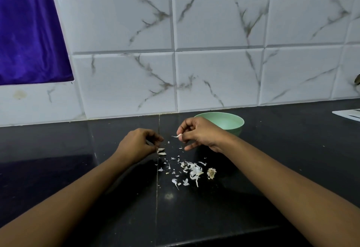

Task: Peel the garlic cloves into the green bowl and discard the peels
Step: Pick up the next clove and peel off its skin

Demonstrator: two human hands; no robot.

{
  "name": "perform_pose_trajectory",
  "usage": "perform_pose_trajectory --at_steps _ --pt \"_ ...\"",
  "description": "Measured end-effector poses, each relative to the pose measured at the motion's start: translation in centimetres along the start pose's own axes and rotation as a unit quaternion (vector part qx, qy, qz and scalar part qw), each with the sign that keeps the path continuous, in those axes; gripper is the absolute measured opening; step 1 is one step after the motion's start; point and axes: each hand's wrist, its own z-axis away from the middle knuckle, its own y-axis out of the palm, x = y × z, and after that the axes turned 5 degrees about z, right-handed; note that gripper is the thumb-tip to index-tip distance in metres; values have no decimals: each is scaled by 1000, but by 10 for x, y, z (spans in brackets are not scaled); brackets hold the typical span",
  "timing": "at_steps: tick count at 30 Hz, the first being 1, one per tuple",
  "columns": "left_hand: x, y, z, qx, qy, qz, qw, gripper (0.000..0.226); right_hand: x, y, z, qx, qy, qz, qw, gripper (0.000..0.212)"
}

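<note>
Midway, I'm guessing: right hand (198, 133) is pinching a peel (178, 135). Left hand (136, 143) is curling by two cloves (161, 151), can't tell its grip. Scraps (192, 170) are littering the surface (58, 149), with the bowl (236, 124) waiting.

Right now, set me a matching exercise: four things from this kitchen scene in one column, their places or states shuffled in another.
1 green bowl
2 right hand
3 peel scraps
4 purple curtain

A strewn in loose bits on the dark counter
B hanging at upper left
C standing just behind the right hand
D pinching a white garlic piece

Pairs: 1-C, 2-D, 3-A, 4-B
</note>
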Motion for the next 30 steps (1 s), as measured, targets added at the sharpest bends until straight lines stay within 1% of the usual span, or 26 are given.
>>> perform_pose_trajectory --at_steps 2,3,4,6,8,10,16,18,22,27,30 --pt "0 -7 0 -19 2 15 1000 35 0 -1 0 5 -6 33 999 14" --pt "-2 -10 0 -27 5 40 999 33 0 -2 0 7 -9 39 999 14" --pt "-6 -11 1 -30 7 89 996 28 0 -3 0 8 -12 39 999 14" --pt "-16 -8 7 -9 -1 217 976 17 2 -4 0 11 -22 33 999 16" --pt "-28 -2 13 22 -7 297 955 10 3 -4 1 15 -31 29 999 17" --pt "-35 3 17 29 -1 316 948 6 4 -3 2 20 -35 30 999 19" --pt "-38 2 19 16 -17 366 930 3 8 -2 4 34 -41 34 998 19" --pt "-38 2 19 19 -20 382 924 6 9 -1 5 41 -43 50 997 19" --pt "-37 2 18 12 -6 383 924 4 9 1 7 49 -49 61 996 18" --pt "-39 5 18 -11 -25 431 902 4 13 -6 7 39 -54 66 996 14" --pt "-37 4 17 -24 -55 471 880 5 15 -16 9 67 -20 103 992 7"
